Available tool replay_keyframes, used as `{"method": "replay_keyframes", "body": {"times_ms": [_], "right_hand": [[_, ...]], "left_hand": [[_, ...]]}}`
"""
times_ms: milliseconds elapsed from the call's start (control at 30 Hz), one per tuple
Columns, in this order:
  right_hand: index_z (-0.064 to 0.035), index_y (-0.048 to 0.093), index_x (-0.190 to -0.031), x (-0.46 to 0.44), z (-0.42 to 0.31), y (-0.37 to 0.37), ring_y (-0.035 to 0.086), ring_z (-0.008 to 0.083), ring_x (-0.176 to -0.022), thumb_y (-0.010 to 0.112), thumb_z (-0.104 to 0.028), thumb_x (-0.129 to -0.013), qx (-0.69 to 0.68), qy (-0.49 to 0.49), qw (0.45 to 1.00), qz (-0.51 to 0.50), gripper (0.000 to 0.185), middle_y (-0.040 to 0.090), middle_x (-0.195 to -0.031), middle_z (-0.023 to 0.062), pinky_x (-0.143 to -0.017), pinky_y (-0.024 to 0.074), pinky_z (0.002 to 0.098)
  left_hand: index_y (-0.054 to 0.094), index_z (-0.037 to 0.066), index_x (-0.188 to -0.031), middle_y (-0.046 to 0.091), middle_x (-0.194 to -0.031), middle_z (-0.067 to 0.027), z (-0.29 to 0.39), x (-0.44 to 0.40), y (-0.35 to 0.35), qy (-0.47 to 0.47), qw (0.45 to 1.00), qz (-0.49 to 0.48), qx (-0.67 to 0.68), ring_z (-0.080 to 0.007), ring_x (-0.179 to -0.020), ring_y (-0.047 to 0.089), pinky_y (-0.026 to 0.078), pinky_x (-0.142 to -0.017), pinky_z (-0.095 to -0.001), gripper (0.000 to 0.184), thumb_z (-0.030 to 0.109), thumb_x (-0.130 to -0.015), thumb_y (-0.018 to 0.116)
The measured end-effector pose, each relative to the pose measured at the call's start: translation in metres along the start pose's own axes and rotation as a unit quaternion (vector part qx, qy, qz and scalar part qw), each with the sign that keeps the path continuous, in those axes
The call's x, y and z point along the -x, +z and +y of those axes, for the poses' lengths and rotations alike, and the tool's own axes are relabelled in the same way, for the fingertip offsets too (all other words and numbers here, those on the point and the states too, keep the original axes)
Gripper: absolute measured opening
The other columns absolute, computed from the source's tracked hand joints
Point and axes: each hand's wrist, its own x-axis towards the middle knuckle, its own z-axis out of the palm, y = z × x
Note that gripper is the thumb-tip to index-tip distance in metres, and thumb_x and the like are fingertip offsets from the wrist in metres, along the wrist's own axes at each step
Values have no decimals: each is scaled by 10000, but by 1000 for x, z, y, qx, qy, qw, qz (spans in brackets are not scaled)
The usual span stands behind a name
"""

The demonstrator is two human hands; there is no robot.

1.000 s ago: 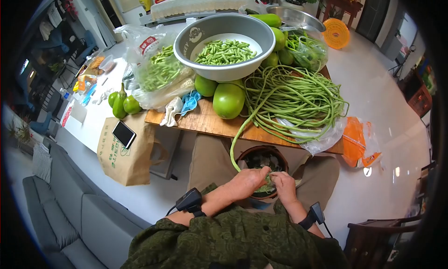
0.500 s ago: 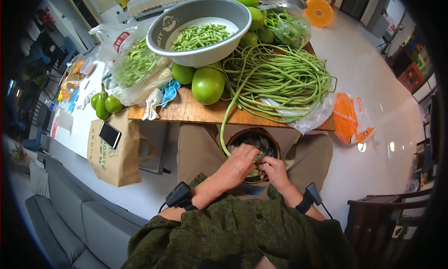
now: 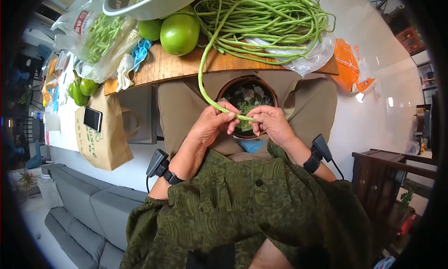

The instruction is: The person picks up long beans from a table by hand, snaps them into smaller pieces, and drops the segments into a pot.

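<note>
One long green yardlong bean (image 3: 202, 77) runs from the heap on the table down to my hands. My left hand (image 3: 217, 119) pinches it between thumb and fingers. At its lower end, my right hand (image 3: 269, 121) grips the tip, a short gap from the left. Both hands are over a round brown bin (image 3: 224, 88) between my knees, with green scraps inside. On the table's near side lies the tangled heap of yardlong beans (image 3: 266, 21), partly over a clear plastic bag (image 3: 308, 59).
A wooden table board (image 3: 172, 66) holds round green gourds (image 3: 179, 34), a grey-white basin (image 3: 154, 6) of cut beans and a plastic bag of beans (image 3: 102, 35). Left stand a paper bag (image 3: 107, 147) with a phone (image 3: 92, 118) on it. An orange bag (image 3: 347, 66) lies right.
My view has tilted down and the table sits higher in the picture. My hands, close together over the bin before, have spread slightly and now stretch the bean's end between them.
</note>
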Motion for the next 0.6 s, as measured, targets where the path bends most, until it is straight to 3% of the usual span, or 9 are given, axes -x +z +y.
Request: {"method": "replay_keyframes", "body": {"times_ms": [100,167,233,300,433,533,600], "right_hand": [[40,579,-947,2,2,0,539,98,-569,485,-72,-873,30,15,999,-3,163,578,-751,73,-494,461,217],[44,582,-946,2,4,2,532,87,-543,463,-58,-873,163,3,987,-17,172,581,-723,54,-487,455,206],[34,587,-955,1,6,5,517,79,-515,461,-33,-855,179,-11,984,-4,174,575,-686,42,-475,445,204],[24,586,-918,3,5,6,512,78,-517,471,-26,-840,310,-64,947,-46,148,569,-676,39,-468,432,212],[22,572,-839,2,4,11,505,97,-519,492,-30,-822,299,-23,953,-48,96,547,-657,47,-474,427,234],[14,541,-804,1,8,10,539,160,-556,524,-49,-806,360,-89,928,-41,65,554,-667,77,-507,445,288],[-1,528,-834,-4,19,2,580,238,-632,566,-71,-780,575,-213,790,1,97,576,-705,122,-566,462,361]], "left_hand": [[546,-13,-881,582,-718,-89,0,0,5,12,1000,21,-19,-106,-527,526,419,-443,-204,121,96,-836,575],[537,-17,-866,580,-708,-95,-1,-3,5,15,999,24,-29,-102,-503,516,408,-416,-195,123,96,-837,576],[544,-15,-855,585,-690,-101,-3,-5,4,10,998,41,-49,-103,-473,500,389,-401,-205,110,92,-840,566],[531,-13,-842,576,-674,-97,-4,-6,5,13,997,42,-61,-100,-466,497,389,-393,-203,102,82,-836,567],[513,-14,-826,564,-647,-93,-3,-7,5,29,991,56,-114,-100,-434,478,380,-372,-206,97,67,-831,566],[515,-18,-831,567,-651,-95,-6,-8,4,29,989,66,-131,-108,-431,484,386,-371,-212,101,68,-830,568],[522,-16,-855,567,-649,-92,-8,-9,6,41,982,71,-169,-113,-452,510,403,-381,-219,101,69,-828,570]]}}
